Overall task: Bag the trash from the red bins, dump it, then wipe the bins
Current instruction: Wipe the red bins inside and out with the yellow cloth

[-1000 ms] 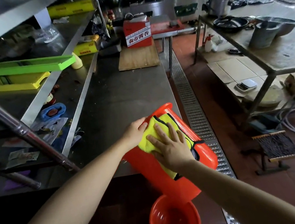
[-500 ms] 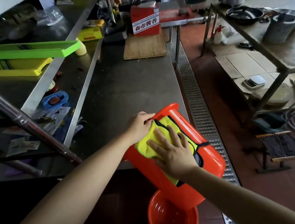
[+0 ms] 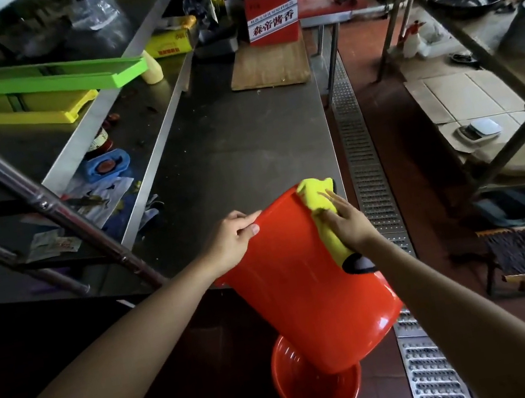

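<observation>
Red plastic under both hands: the left hand [image 3: 233,240] grips the far end of the tilted bin [image 3: 306,281], thumb on top, fingers curled over the edge. The right hand [image 3: 350,222] presses a yellow cloth [image 3: 319,205] flat against the bin's side with straight fingers. The bin leans off the near edge of the steel bench [image 3: 231,148]. Below the hands, a second bin [image 3: 307,392] stands on the floor, mouth up. Right of the hands runs a floor drain grate [image 3: 364,164].
</observation>
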`<state>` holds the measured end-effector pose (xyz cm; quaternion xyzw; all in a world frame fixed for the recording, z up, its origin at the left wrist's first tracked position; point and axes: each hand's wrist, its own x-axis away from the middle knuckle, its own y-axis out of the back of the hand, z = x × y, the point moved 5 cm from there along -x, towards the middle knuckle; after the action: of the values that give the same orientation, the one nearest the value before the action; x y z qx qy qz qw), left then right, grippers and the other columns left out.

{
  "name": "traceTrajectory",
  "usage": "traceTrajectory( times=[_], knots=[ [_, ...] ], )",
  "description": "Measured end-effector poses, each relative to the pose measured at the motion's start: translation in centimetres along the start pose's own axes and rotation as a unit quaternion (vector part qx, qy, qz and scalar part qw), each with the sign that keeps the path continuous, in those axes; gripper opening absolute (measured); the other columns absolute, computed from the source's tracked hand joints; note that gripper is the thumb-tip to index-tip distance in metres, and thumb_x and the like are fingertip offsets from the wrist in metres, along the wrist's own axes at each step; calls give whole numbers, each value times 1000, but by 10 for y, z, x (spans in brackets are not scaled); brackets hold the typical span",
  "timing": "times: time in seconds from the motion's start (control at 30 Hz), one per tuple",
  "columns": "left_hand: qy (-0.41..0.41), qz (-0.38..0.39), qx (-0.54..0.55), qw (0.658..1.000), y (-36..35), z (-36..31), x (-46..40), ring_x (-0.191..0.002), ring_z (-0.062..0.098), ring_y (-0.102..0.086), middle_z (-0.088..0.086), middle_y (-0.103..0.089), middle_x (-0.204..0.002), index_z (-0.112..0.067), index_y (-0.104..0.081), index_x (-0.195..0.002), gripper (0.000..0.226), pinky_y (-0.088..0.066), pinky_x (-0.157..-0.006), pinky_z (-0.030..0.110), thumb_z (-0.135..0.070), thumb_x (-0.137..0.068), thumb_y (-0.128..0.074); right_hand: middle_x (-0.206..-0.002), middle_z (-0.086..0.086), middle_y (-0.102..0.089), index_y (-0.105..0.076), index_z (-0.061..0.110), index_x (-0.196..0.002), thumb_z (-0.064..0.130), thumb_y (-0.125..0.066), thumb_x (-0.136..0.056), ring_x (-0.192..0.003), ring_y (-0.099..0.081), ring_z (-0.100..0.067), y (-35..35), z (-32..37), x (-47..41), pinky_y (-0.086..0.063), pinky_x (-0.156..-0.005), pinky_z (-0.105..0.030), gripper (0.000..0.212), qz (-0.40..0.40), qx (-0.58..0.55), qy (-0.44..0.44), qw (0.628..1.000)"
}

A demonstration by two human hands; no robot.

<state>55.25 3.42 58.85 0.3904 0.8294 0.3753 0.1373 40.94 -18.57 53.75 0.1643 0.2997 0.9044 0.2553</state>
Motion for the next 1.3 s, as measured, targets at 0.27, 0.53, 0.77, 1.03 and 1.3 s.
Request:
traceTrajectory(
  times=[0.27,0.53,0.77,1.03,1.3],
  knots=[
    [-25,-27,1,999,2,5,3,-94,14,-63,0,-60,-100,-17,-64,-129,34,-43,-84,19,-10,-97,-59,-167,1,-19,-38,41,-150,55,-51,-90,-152,-8,-44,-99,56,110,-20,-113,-64,63,-64,357,260,895],
    [-26,-34,-23,999,5,13,13,-93,15,-61,-5,-56,-97,-19,-62,-132,34,-45,-82,25,-19,-98,-58,-168,13,-12,-32,50,-151,59,-49,-94,-154,-15,-28,-44,22,62,-29,-113,-58,61,-28,257,210,943],
    [20,-36,4,999,2,21,19,-97,7,-59,-14,-56,-100,-29,-59,-134,35,-44,-83,18,-29,-99,-55,-167,11,-18,-31,50,-151,51,-48,-98,-152,-20,-26,-24,5,33,-28,-115,-57,56,-28,125,55,990],
    [-2,-38,21,999,0,26,15,-89,5,-60,-11,-57,-93,-25,-63,-130,33,-40,-82,15,-22,-97,-59,-169,0,-6,-37,37,-152,53,-53,-93,-153,2,-44,-135,44,144,-13,-118,-65,63,-16,422,338,841],
    [34,-15,40,998,-3,24,15,-108,8,-58,-13,-58,-109,-33,-58,-135,35,-45,-97,27,-31,-100,-53,-166,12,-19,-34,47,-151,53,-46,-98,-151,-24,-23,-11,-28,63,-30,-117,-56,55,-20,93,48,994]
  ],
)
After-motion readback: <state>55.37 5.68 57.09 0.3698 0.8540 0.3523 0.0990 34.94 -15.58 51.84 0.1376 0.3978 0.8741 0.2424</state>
